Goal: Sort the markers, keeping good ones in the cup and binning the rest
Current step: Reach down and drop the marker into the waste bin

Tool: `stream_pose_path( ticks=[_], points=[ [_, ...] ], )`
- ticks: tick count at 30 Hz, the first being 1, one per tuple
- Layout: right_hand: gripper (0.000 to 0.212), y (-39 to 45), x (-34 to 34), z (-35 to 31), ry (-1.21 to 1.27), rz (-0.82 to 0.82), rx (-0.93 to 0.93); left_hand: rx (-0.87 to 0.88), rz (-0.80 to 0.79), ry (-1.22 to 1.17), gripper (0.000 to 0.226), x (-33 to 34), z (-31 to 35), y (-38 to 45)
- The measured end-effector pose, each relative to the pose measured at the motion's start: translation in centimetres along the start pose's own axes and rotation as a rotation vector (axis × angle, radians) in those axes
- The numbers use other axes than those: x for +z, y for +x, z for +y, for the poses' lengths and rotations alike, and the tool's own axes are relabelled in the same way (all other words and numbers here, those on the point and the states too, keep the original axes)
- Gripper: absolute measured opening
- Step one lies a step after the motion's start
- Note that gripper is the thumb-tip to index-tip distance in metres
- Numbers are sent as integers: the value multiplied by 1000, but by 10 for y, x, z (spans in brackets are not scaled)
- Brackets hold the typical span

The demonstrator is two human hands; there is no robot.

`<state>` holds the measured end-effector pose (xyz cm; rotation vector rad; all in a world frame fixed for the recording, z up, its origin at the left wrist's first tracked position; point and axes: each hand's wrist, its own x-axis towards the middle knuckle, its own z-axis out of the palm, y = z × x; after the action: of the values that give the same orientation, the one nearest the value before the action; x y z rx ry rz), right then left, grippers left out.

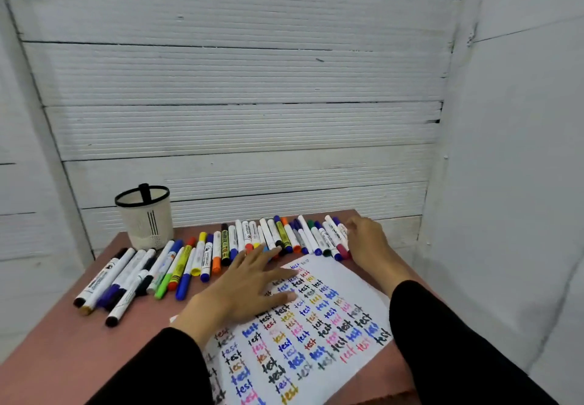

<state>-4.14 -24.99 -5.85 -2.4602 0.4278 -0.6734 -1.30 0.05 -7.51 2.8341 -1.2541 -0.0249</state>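
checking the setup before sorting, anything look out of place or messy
The markers lie in a neat row except at the left end, where several are splayed and overlapping. One black marker already stands in the cup. No bin is in view.

I am looking down at a reddish-brown bench (63,351) pushed into a corner of white walls. Along its far side lies a long row of markers (221,246), packed side by side, most with white barrels and caps in blue, orange, yellow, green and black. At the left end the row fans out and a few overlap. Behind that left end stands a pale mesh cup (145,215) with a black rim, one black marker upright inside it. Nearer to me a white paper sheet (316,341) lies flat at a slant, covered with the word "test" written in many colours.
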Motion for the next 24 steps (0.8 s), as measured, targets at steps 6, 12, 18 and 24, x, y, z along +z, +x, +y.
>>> stream_pose_path(
  ticks=[6, 12, 18, 24],
  points=[
    [19, 33, 13, 13, -39, -65, 126, 56, 32, -41, 57, 9, -3, 22],
    [19, 43, 16, 21, -7, -123, 194, 58, 22, -107, 60, 16, -4, 28],
    [23, 33, 12, 19, 42, -17, 228, 65, 52, -133, 59, 16, -3, 27],
    [33, 17, -1, -9, 371, -158, -44, -27, 475, -323, 53, 13, -3, 22]
  ],
)
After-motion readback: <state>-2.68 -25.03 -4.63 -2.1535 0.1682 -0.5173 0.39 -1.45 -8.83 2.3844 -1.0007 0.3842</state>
